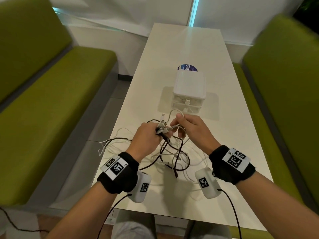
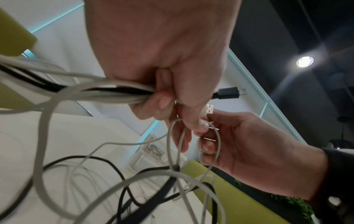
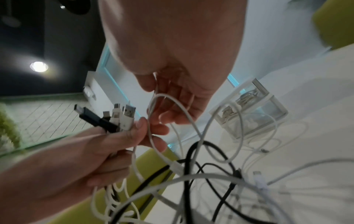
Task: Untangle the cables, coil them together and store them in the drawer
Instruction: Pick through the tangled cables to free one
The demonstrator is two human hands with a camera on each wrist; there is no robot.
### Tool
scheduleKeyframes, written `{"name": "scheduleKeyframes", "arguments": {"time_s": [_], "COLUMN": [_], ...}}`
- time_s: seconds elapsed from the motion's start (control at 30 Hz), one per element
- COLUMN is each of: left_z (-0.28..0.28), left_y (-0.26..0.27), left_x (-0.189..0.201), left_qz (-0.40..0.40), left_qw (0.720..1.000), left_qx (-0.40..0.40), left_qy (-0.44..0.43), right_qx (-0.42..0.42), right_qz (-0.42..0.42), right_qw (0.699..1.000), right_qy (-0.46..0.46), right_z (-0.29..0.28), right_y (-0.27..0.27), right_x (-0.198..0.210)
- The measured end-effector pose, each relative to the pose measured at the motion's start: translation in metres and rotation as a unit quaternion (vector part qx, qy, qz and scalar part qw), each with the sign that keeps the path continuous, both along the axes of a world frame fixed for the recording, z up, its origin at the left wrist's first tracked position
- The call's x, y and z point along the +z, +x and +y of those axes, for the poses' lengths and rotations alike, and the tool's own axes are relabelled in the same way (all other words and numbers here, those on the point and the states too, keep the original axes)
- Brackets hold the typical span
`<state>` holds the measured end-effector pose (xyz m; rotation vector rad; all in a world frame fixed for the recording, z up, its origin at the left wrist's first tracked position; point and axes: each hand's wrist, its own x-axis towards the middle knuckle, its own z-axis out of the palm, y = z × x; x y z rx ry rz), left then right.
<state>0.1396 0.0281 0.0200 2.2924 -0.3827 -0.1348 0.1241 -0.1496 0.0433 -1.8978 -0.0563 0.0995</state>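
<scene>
Your left hand grips a bundle of cable ends, the black plug and white plugs sticking out past its fingers. Your right hand pinches a loop of white cable just beside that bundle. The remaining tangled cables lie on the desk below both hands, near the drawer unit.
</scene>
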Motion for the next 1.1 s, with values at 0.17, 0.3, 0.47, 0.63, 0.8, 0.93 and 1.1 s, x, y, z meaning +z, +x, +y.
{"name": "scheduleKeyframes", "arguments": {"time_s": [0.17,0.3,0.47,0.63,0.8,0.93,1.1], "left_z": [0.001,0.004,0.004,0.002,0.003,0.005,-0.001], "left_y": [-0.001,0.001,0.0,0.0,0.001,0.002,0.004], "left_x": [0.003,0.004,0.002,-0.007,-0.011,-0.015,0.006], "left_qz": [0.055,0.031,0.032,0.034,0.049,0.042,-0.003], "left_qw": [0.99,0.988,0.99,0.996,0.997,0.998,0.982], "left_qx": [0.029,0.064,0.067,0.038,0.032,0.04,0.085], "left_qy": [-0.128,-0.136,-0.119,-0.076,-0.046,-0.018,-0.171], "right_qx": [-0.046,-0.102,-0.167,-0.205,-0.224,-0.173,-0.096], "right_qz": [-0.031,-0.019,-0.03,-0.058,-0.111,-0.152,-0.124], "right_qw": [0.997,0.994,0.985,0.974,0.957,0.964,0.983], "right_qy": [-0.057,-0.02,0.029,0.075,0.148,0.132,0.098], "right_z": [-0.001,-0.009,-0.016,-0.016,-0.022,-0.02,-0.006], "right_y": [0.001,0.005,0.007,0.008,0.011,0.01,0.003], "right_x": [-0.004,-0.005,-0.002,0.003,0.016,0.023,0.023]}}
